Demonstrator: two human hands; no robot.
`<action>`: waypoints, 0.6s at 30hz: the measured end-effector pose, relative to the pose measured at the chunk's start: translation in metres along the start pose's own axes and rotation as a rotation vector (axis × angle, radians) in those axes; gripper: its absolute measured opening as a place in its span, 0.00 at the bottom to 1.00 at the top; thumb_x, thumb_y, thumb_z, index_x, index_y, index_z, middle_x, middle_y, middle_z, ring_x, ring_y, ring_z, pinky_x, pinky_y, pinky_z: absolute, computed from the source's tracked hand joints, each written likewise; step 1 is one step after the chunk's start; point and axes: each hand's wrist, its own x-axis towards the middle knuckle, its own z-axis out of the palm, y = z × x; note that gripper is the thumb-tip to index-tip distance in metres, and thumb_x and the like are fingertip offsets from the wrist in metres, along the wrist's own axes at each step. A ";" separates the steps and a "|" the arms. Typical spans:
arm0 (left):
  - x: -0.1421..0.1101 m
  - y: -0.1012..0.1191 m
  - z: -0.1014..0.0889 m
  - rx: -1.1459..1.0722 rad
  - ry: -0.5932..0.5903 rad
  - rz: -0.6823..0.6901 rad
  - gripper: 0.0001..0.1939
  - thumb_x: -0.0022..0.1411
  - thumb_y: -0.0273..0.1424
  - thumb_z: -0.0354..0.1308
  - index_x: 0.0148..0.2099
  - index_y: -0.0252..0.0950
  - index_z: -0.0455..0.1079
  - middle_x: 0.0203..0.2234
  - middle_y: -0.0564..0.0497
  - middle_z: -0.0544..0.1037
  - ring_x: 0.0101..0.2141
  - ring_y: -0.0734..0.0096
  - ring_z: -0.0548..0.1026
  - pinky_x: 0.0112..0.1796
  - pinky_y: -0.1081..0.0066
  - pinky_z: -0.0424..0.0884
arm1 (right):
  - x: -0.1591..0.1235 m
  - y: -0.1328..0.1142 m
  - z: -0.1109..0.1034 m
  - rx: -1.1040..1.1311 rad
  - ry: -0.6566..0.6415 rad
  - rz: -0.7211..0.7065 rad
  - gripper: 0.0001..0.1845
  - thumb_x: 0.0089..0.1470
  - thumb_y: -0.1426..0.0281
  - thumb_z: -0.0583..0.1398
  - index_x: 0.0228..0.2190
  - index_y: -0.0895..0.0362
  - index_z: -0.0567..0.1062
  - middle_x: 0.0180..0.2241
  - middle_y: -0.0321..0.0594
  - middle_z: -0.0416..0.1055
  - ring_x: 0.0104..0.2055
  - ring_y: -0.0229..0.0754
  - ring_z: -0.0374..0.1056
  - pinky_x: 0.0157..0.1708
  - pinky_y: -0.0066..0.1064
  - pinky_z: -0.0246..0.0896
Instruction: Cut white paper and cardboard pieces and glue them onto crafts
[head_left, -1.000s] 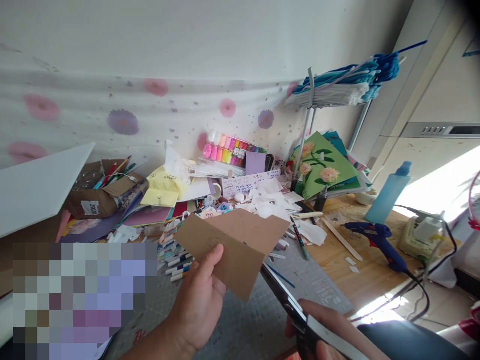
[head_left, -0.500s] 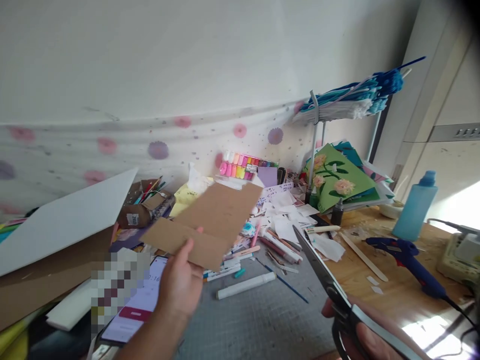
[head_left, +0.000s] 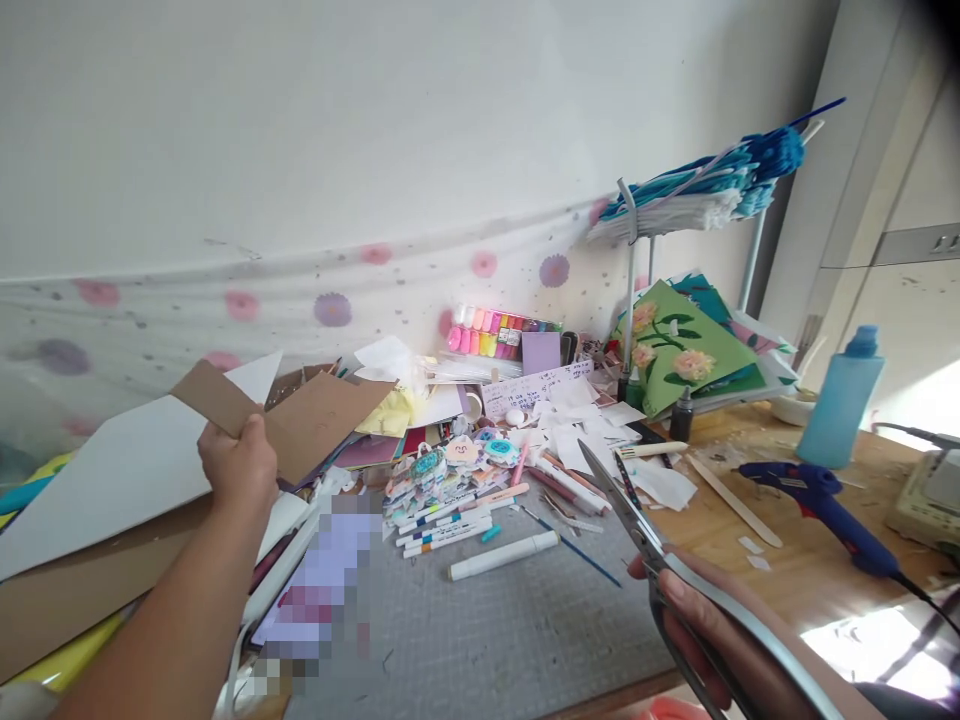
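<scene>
Pieces of brown cardboard [head_left: 328,412] are gripped in my left hand [head_left: 244,462], with the fingers closed round their near edge. They are held up at the left, in front of a large white board [head_left: 127,470]. My right hand [head_left: 694,620] holds a pair of scissors [head_left: 637,530] by its handles at the lower right. The blades point up and away over the grey mat and look closed together. Nothing lies between the blades.
Pens and a white marker [head_left: 504,556] lie on the grey mat [head_left: 525,640], beside paper scraps [head_left: 585,440]. At the right are a blue glue gun [head_left: 814,500], a blue bottle [head_left: 841,400] and a wooden stick [head_left: 735,502]. A phone [head_left: 322,570] lies at left.
My left hand has carried the cardboard leftward, from over the middle of the table to beside the white board. My right hand still holds the scissors in nearly the same place.
</scene>
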 end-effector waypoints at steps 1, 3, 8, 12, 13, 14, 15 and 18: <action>-0.007 0.003 0.004 -0.048 -0.016 -0.034 0.15 0.65 0.39 0.50 0.51 0.41 0.66 0.35 0.55 0.77 0.34 0.63 0.76 0.32 0.67 0.73 | 0.001 0.001 -0.001 -0.013 0.006 0.001 0.32 0.55 0.42 0.48 0.39 0.59 0.67 0.10 0.26 0.56 0.15 0.35 0.51 0.22 0.30 0.44; -0.026 0.008 0.017 -0.133 -0.081 -0.112 0.13 0.62 0.35 0.52 0.48 0.40 0.68 0.31 0.55 0.79 0.34 0.62 0.76 0.32 0.67 0.73 | 0.002 0.002 0.000 -0.018 0.019 0.000 0.33 0.54 0.42 0.49 0.40 0.59 0.67 0.11 0.26 0.56 0.14 0.34 0.49 0.21 0.29 0.43; -0.087 0.015 0.063 -0.257 -0.534 -0.470 0.14 0.56 0.34 0.56 0.44 0.33 0.71 0.28 0.44 0.80 0.29 0.58 0.78 0.30 0.59 0.75 | 0.004 -0.004 0.001 0.023 0.032 -0.062 0.33 0.53 0.42 0.51 0.43 0.59 0.65 0.13 0.25 0.55 0.16 0.34 0.50 0.18 0.28 0.44; -0.130 0.006 0.093 -0.302 -0.845 -0.739 0.16 0.54 0.36 0.55 0.40 0.28 0.72 0.28 0.37 0.80 0.28 0.53 0.78 0.29 0.58 0.73 | 0.014 -0.020 -0.005 -0.043 -0.020 -0.110 0.30 0.52 0.45 0.55 0.43 0.58 0.66 0.18 0.28 0.58 0.19 0.35 0.57 0.19 0.27 0.55; -0.138 0.003 0.098 -0.315 -0.916 -0.782 0.17 0.53 0.36 0.55 0.40 0.28 0.72 0.29 0.36 0.80 0.28 0.53 0.78 0.29 0.58 0.73 | 0.019 -0.025 -0.007 -0.086 -0.019 -0.121 0.29 0.51 0.46 0.57 0.42 0.57 0.67 0.20 0.30 0.61 0.21 0.36 0.60 0.21 0.28 0.59; -0.145 -0.002 0.103 -0.334 -0.992 -0.814 0.17 0.52 0.35 0.55 0.41 0.28 0.71 0.29 0.36 0.80 0.28 0.53 0.78 0.30 0.59 0.73 | 0.026 -0.029 -0.008 -0.128 -0.004 -0.145 0.27 0.50 0.48 0.59 0.41 0.57 0.67 0.22 0.32 0.63 0.22 0.38 0.63 0.22 0.29 0.61; -0.151 -0.006 0.108 -0.357 -1.072 -0.836 0.18 0.51 0.35 0.55 0.41 0.29 0.71 0.28 0.37 0.80 0.27 0.54 0.78 0.30 0.60 0.72 | 0.033 -0.033 -0.009 -0.164 0.015 -0.175 0.26 0.50 0.50 0.60 0.40 0.57 0.67 0.23 0.33 0.65 0.24 0.39 0.65 0.24 0.30 0.63; -0.165 -0.018 0.117 -0.402 -1.270 -0.890 0.16 0.54 0.35 0.53 0.41 0.32 0.70 0.27 0.40 0.80 0.25 0.58 0.78 0.29 0.64 0.70 | 0.057 -0.038 -0.007 -0.108 0.074 -0.247 0.23 0.48 0.54 0.63 0.38 0.57 0.67 0.26 0.36 0.68 0.27 0.41 0.67 0.27 0.31 0.64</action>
